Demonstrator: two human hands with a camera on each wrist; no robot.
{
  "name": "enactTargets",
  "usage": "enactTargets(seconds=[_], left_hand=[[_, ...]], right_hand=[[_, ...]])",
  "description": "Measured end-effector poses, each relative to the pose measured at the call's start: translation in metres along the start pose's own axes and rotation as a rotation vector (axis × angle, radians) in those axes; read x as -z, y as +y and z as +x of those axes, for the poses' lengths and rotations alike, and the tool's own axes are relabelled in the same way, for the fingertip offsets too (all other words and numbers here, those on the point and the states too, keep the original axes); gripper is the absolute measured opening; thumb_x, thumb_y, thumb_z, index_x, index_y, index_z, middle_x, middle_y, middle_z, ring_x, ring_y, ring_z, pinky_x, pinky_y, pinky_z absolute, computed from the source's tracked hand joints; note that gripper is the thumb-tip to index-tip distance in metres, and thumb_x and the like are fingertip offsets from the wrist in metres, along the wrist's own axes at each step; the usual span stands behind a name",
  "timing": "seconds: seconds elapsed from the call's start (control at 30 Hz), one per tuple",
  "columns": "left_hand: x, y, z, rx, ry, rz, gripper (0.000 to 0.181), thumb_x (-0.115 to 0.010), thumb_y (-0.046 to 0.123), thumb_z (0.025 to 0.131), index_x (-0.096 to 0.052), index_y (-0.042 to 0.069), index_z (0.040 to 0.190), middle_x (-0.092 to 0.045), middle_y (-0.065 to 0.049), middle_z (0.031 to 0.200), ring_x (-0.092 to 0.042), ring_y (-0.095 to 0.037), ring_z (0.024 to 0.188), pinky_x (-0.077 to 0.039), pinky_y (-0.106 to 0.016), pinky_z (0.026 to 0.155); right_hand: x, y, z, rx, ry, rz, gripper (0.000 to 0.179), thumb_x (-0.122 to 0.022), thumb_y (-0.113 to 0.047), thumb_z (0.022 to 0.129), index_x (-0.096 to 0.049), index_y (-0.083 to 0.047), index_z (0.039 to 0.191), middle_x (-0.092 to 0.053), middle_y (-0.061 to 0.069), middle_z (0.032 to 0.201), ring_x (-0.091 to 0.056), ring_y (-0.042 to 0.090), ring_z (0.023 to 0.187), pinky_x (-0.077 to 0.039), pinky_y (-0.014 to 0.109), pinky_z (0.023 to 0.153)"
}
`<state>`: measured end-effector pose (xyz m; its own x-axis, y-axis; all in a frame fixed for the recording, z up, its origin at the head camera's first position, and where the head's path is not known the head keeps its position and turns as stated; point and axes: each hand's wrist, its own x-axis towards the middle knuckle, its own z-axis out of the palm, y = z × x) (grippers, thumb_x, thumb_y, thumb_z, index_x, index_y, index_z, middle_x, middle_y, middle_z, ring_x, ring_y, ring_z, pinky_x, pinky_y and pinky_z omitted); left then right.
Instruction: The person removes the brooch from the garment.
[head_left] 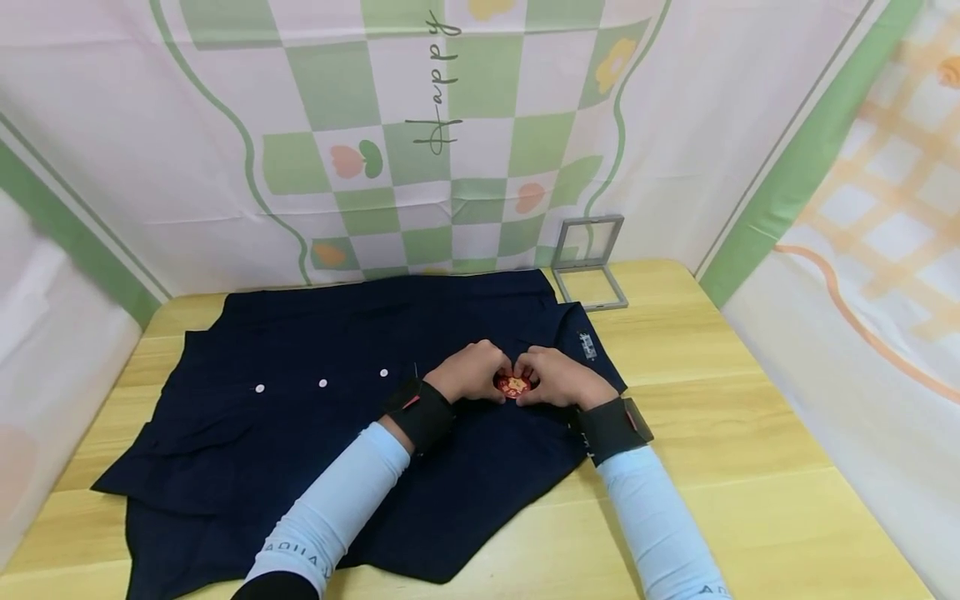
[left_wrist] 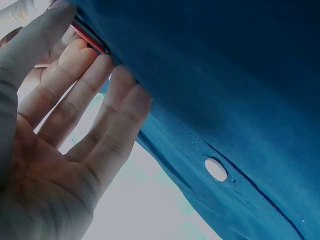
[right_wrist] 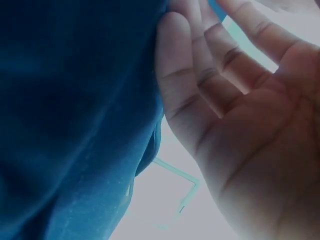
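Observation:
A round red badge with a yellow pattern lies on the chest area of a dark navy shirt. From one side my left hand pinches its edge with thumb and fingertips, while my right hand holds the opposite edge. Only a thin red rim of the badge shows past the fingers in the left wrist view. The right wrist view has my right hand against the shirt, with the badge out of sight. The badge's underside is hidden.
The shirt is spread across a wooden table, its collar with a label to the right. White buttons run along its front. An open grey frame-like case stands at the back by the patterned cloth.

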<state>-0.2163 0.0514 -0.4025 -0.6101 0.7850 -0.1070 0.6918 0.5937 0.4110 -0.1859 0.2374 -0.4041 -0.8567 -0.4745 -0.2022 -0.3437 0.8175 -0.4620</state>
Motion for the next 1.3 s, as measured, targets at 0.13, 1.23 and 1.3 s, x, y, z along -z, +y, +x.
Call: enactTargets(seconds=[0.13, 1.23, 1.3], left_hand=[[-0.001, -0.001, 0.000, 0.004, -0.006, -0.005, 0.028, -0.083, 0.013, 0.080, -0.074, 0.008, 0.106, -0.072, -0.005, 0.103, -0.067, -0.014, 0.091, -0.053, -0.025, 0.079], [0.002, -0.004, -0.003, -0.003, -0.036, 0.002, 0.031, -0.080, 0.012, 0.083, -0.073, 0.009, 0.113, -0.071, -0.005, 0.113, -0.067, -0.016, 0.100, -0.054, -0.026, 0.085], [0.002, -0.005, -0.003, 0.001, -0.042, 0.001, 0.030, -0.078, 0.013, 0.084, -0.073, 0.009, 0.113, -0.070, -0.005, 0.114, -0.067, -0.016, 0.101, -0.054, -0.026, 0.085]], right_hand=[[-0.001, 0.001, 0.000, 0.019, 0.001, 0.011, 0.029, -0.080, -0.021, 0.084, -0.067, -0.008, 0.106, -0.058, 0.005, 0.102, -0.060, 0.018, 0.092, -0.052, 0.033, 0.081], [-0.001, 0.010, 0.001, 0.148, 0.048, 0.028, 0.023, -0.079, -0.009, 0.082, -0.071, -0.009, 0.103, -0.070, 0.008, 0.109, -0.067, 0.023, 0.098, -0.055, 0.033, 0.083], [0.000, 0.009, 0.000, 0.144, 0.041, 0.027, 0.023, -0.079, -0.009, 0.082, -0.071, -0.008, 0.104, -0.070, 0.008, 0.109, -0.066, 0.024, 0.099, -0.055, 0.034, 0.083]])
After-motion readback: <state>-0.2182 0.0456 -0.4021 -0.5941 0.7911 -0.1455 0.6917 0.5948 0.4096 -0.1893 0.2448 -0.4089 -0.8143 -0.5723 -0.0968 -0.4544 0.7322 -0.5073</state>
